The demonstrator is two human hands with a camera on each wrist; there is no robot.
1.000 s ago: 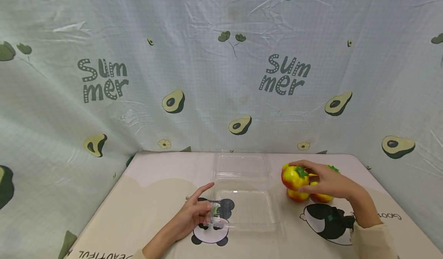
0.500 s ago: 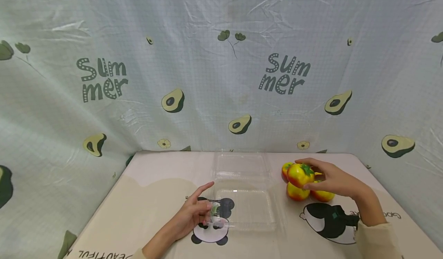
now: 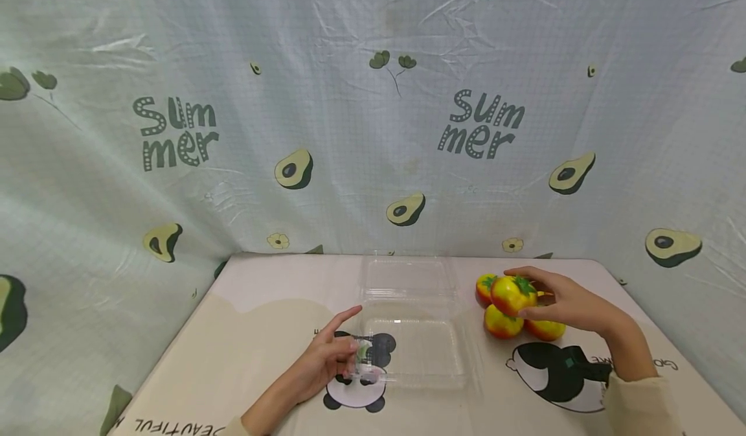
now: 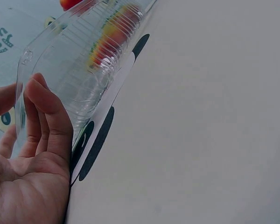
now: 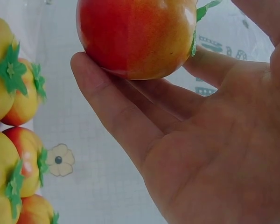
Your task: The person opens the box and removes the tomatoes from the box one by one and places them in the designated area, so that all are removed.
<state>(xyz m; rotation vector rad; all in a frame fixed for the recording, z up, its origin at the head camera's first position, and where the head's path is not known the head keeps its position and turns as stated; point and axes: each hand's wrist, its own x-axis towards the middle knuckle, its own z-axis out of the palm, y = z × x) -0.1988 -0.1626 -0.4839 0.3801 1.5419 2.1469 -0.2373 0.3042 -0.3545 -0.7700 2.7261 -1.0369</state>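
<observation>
My right hand [image 3: 562, 303] holds a yellow-and-red persimmon [image 3: 513, 297] with a green star-shaped leaf cap, thumb on the near side and fingers on the far side. In the right wrist view the persimmon [image 5: 135, 37] rests against the fingertips, away from the palm. Several similar persimmons [image 3: 504, 322] sit clustered under and beside it. At the left side of a clear plastic clamshell box [image 3: 419, 352], my left hand [image 3: 317, 368] pinches the rim, with the index finger stretched out. The left wrist view shows curled fingers [image 4: 49, 105] at the box wall [image 4: 60, 60].
The clamshell's lid [image 3: 408, 277] lies folded open toward the back of the table. A printed mat [image 3: 262, 332] with panda drawings covers the tabletop. Behind it hangs a curtain [image 3: 350, 118] with avocado prints.
My right hand has shifted slightly to the right with the persimmon, exposing more of the persimmon behind it at the left. The left hand and the box stay as they were.
</observation>
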